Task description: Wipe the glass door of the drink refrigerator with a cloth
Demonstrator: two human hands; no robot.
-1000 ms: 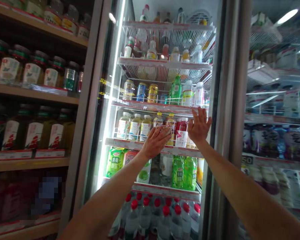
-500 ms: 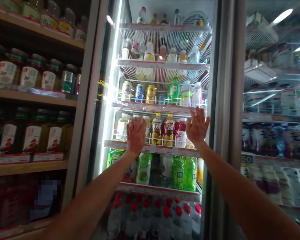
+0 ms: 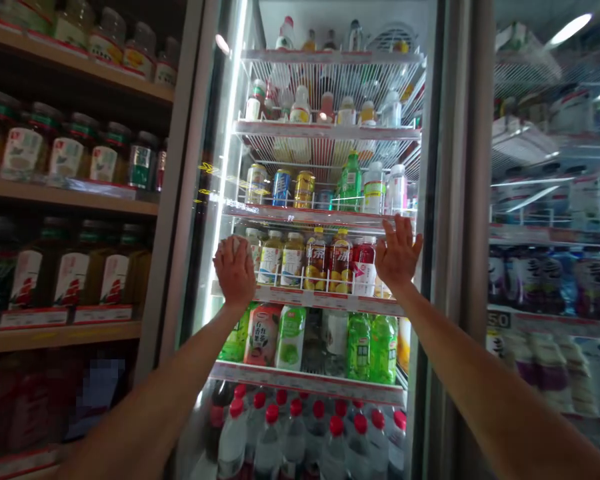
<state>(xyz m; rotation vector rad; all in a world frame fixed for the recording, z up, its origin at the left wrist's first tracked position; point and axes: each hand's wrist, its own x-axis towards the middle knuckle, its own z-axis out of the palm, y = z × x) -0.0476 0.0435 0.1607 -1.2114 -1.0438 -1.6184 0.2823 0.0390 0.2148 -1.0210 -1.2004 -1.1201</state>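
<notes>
My left hand [image 3: 235, 272] is raised against the glass door [image 3: 290, 250] of a lit drinks cooler, near its left side. Its fingers are bent, and the pale edge of what looks like a white cloth [image 3: 237, 243] shows at the fingertips; most of it is hidden. My right hand [image 3: 399, 253] lies on the same glass towards the right, fingers spread and holding nothing. Behind the glass, between the hands, stand bottles of tea with yellow caps [image 3: 317, 261] and a red drink bottle [image 3: 364, 268].
Green bottles [image 3: 359, 347] and several red-capped bottles [image 3: 294, 437] fill the lower cooler shelves. Wooden shelves [image 3: 75, 189] with jars and bottles stand at the left. Another glass-fronted cooler [image 3: 555, 233] is at the right, past a metal door frame [image 3: 473, 200].
My left hand has slid left across the glass, uncovering the bottles behind its former place. My right hand stays almost where it was.
</notes>
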